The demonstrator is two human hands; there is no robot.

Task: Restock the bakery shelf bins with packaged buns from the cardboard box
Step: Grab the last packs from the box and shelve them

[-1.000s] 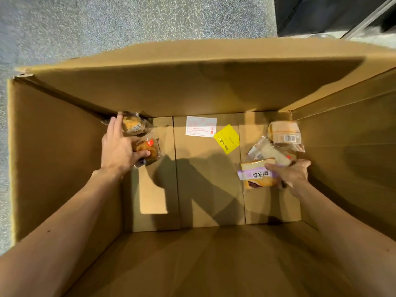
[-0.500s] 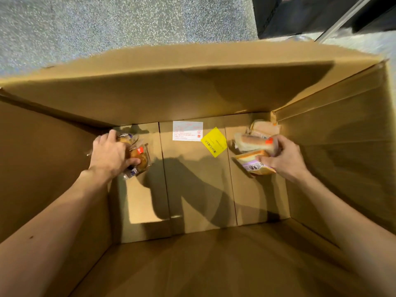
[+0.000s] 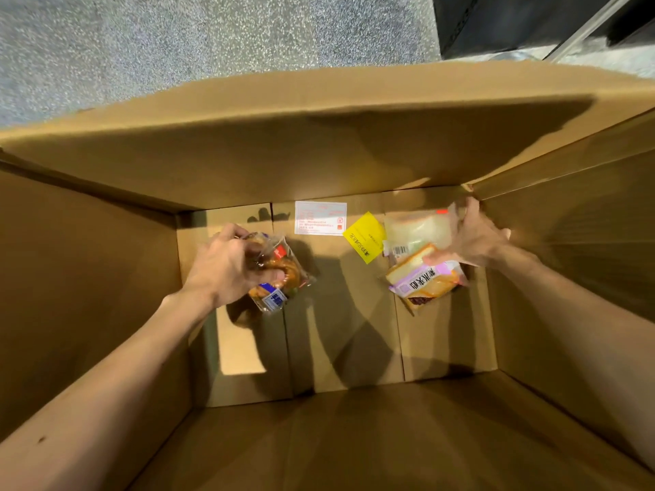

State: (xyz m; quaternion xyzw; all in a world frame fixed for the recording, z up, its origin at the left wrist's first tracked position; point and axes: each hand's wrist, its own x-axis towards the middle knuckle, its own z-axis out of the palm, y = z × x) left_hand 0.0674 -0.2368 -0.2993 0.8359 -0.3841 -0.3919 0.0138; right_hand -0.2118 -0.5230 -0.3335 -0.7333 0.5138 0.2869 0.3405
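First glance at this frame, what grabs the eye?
Two bare arms reach deep into a big, nearly bare cardboard box. The left hand grips a clear pack of golden buns at the left of the floor, and the right hand holds a purple-labelled sandwich pack and a pale pack at the right. Between them, a yellow sticker stands out beside a white label.

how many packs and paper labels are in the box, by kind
browned buns in clear wrap, held by the left hand: 2
purple-banded sandwich pack, held by the right hand: 1
pale clear-wrapped pack: 1
white label: 1
yellow label: 1
total: 6
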